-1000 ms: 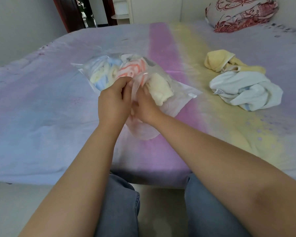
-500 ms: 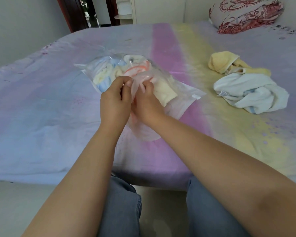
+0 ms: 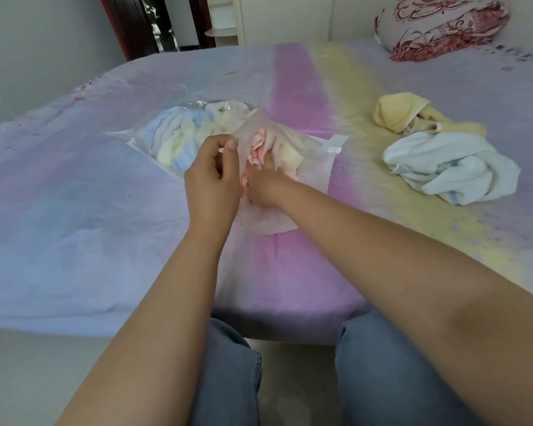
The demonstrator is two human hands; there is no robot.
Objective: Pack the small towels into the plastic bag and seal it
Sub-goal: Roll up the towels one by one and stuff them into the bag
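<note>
soft even daylight | faint shadows | slight blur | wide-angle edge bending

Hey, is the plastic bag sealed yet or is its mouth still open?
Open. The left hand lifts the plastic bag by its mouth edge while the right hand reaches inside with an orange-striped towel.

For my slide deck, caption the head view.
Left hand lifts the plastic bag open; right hand pushes towels inside.

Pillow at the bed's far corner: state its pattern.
Red swirling ornament on a pale ground, pillow, head view.
</note>
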